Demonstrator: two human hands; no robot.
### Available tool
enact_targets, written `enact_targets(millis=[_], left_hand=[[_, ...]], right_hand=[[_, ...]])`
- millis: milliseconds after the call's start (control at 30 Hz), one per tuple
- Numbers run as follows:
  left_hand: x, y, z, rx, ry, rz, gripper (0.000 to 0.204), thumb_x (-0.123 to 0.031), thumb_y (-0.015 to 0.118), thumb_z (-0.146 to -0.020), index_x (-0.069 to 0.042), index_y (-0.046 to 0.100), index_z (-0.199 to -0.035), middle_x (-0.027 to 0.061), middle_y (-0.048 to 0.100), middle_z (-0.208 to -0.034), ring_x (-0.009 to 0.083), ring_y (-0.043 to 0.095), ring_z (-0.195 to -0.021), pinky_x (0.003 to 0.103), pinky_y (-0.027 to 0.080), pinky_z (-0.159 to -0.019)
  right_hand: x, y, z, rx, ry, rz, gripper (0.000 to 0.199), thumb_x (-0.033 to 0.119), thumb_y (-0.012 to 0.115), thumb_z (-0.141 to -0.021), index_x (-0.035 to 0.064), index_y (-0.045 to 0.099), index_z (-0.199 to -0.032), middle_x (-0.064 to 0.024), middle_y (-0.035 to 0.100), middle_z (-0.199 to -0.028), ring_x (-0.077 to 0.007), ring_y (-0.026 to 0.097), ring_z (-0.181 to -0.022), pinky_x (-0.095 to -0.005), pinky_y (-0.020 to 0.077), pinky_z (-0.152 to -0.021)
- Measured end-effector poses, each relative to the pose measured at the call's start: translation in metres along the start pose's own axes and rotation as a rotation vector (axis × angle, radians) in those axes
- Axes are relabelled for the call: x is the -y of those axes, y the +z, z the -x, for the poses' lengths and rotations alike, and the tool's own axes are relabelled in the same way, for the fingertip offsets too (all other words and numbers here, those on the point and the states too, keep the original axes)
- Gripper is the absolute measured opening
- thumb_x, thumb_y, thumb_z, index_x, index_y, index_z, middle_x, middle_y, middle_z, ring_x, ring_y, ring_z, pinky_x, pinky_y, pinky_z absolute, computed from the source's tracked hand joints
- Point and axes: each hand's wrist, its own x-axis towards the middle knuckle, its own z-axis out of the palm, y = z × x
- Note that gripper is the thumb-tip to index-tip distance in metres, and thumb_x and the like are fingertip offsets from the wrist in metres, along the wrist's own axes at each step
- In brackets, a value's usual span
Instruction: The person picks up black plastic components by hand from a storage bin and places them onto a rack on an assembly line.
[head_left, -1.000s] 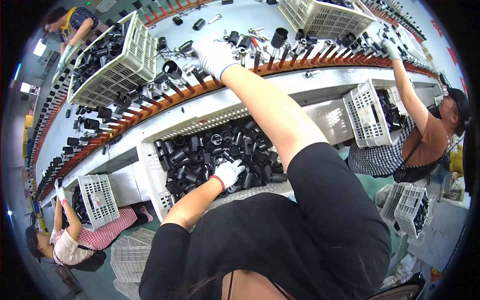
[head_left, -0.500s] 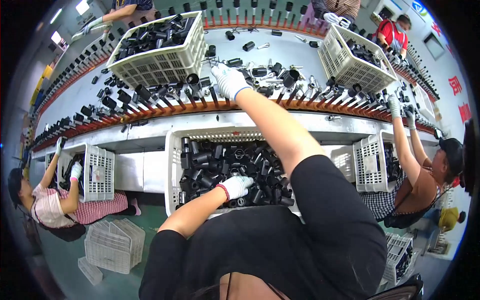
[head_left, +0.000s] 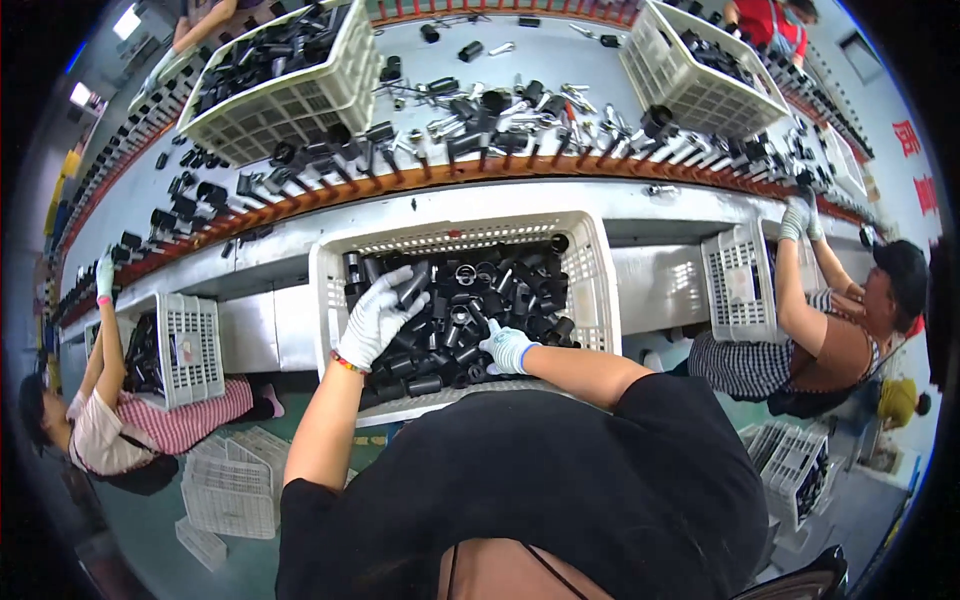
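Note:
A white crate (head_left: 607, 290) full of short black plastic tubes (head_left: 425, 385) and sockets lies right in front of me. My left hand (head_left: 372, 325), in a white glove, is over its left half, with a black tube (head_left: 413, 284) between thumb and fingers. My right hand (head_left: 508, 348), gloved too, reaches in among the parts near the crate's middle. Its fingers are closed together at the pile, and what they hold is hidden. Beyond the crate, a rail (head_left: 440, 173) carries a row of upright rods, several topped with black tubes.
Loose black tubes and shiny metal fittings (head_left: 520, 115) lie on the bench behind the rail. Two crates of black parts stand there, one left (head_left: 340, 90) and one right (head_left: 700, 90). Co-workers sit at crates on my left (head_left: 110, 420) and right (head_left: 830, 320).
My right hand has come back from the bench into the crate. My left hand has lifted from the pile with a black tube. The view has tilted down.

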Motion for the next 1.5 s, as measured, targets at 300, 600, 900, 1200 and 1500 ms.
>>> enact_targets(millis=[300,600,900,1200,1500], left_hand=[[-0.042,0.125,-0.139,-0.125,0.44,-1.116,0.022,-0.021,0.063,-0.085,-0.006,0.057,-0.099,0.0053,0.064,-0.088,0.0119,0.06,-0.073,0.026,0.049,-0.067],[-0.096,0.125,-0.222,-0.445,0.412,-2.038,0.044,-0.049,0.06,-0.081,-0.009,0.059,-0.101,0.0165,0.063,-0.101,0.0311,0.061,-0.097,0.041,0.048,-0.083],[-0.144,0.085,-0.198,-0.343,0.608,-2.331,0.045,-0.033,0.064,-0.08,-0.005,0.056,-0.114,0.0183,0.06,-0.111,0.0354,0.055,-0.104,0.04,0.043,-0.091],[-0.009,0.095,-0.064,0.52,-0.057,-1.374,0.052,-0.026,0.066,-0.078,-0.004,0.05,-0.122,0.0165,0.058,-0.114,0.0286,0.055,-0.107,0.036,0.042,-0.094],[0.01,0.108,-0.081,0.583,-0.199,-1.6,0.06,-0.022,0.074,-0.067,-0.009,0.05,-0.12,0.0172,0.06,-0.108,0.0311,0.059,-0.102,0.038,0.046,-0.089]], right_hand=[[-0.022,0.007,0.0,-0.082,-0.012,-0.013,0.033,0.027,0.067,-0.074,0.0089,0.066,-0.102,-0.0144,0.065,-0.101,-0.0313,0.062,-0.097,-0.0408,0.051,-0.08],[0.002,-0.006,0.027,0.289,-0.119,0.111,0.029,0.018,0.061,-0.075,0.0108,0.07,-0.102,-0.0122,0.066,-0.107,-0.0291,0.062,-0.101,-0.0383,0.0498,-0.085],[-0.017,-0.015,-0.007,0.422,-0.393,0.207,0.038,0.024,0.07,-0.056,0.0037,0.07,-0.088,-0.0159,0.068,-0.091,-0.0266,0.065,-0.08,-0.0377,0.0516,-0.07],[-0.033,-0.118,0.078,-0.268,-0.422,-1.426,0.053,0.014,0.067,-0.069,0.0024,0.056,-0.119,-0.008,0.056,-0.118,-0.0138,0.051,-0.11,-0.0291,0.0401,-0.096],[-0.045,-0.134,0.114,-0.38,-0.359,-1.388,0.044,0.01,0.063,-0.072,0.0003,0.055,-0.114,-0.0093,0.06,-0.11,-0.0156,0.057,-0.102,-0.0295,0.0446,-0.09]])
